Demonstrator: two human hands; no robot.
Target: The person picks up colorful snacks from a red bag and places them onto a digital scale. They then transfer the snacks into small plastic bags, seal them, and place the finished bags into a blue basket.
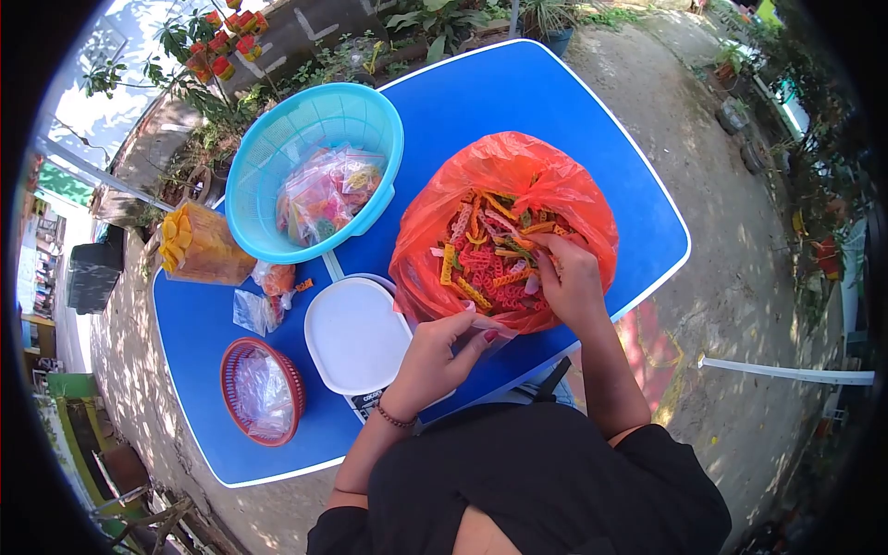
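A large red plastic bag (pixel 592 194) stands open on the blue table, full of colourful snack pieces (pixel 486 259) in pink, yellow, orange and green. My right hand (pixel 566 276) reaches into the bag's right side, its fingers bent together among the snacks; what they pinch is too small to make out. At the bag's near edge, my left hand (pixel 442 356) pinches a small clear plastic bag (pixel 490 335), thumb against fingers. A beaded bracelet circles the left wrist. Left of that hand lies a white scale (pixel 359 335) with a flat square plate.
A turquoise basket (pixel 250 199) holds filled clear packets. Beside it are a bag of yellow chips (pixel 208 245) and a small packet of orange snacks (pixel 275 277). A red-brown basket (pixel 298 388) holds clear plastic bags. The blue table (pixel 499 92) has a white rim.
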